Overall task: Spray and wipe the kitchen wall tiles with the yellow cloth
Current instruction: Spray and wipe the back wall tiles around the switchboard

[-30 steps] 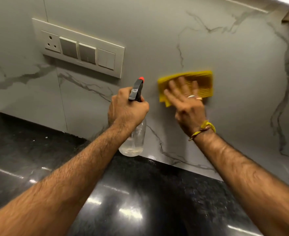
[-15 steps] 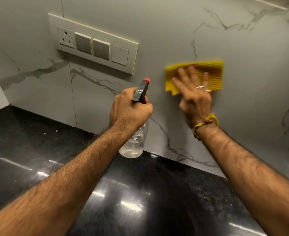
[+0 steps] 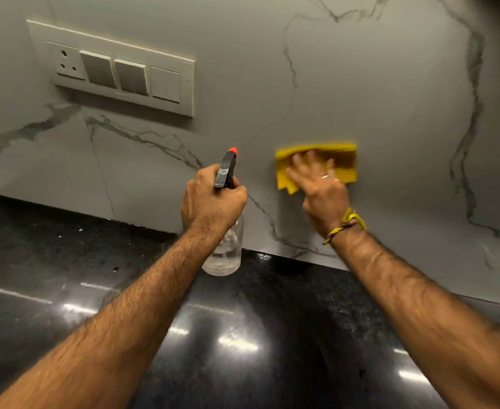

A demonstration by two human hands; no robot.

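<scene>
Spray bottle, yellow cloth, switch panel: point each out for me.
spray bottle [image 3: 223, 255]: head view, clear lower body.
yellow cloth [image 3: 344, 162]: head view, bare right part.
switch panel [image 3: 166, 84]: head view, rightmost white switch.

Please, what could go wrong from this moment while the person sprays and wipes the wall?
1. The spray bottle in the left hand points at the wall tiles not far from the switch panel; mist could likely reach the open socket.
2. The right hand presses the yellow cloth with flat fingers only, so the cloth might slip down onto the black counter.
</scene>
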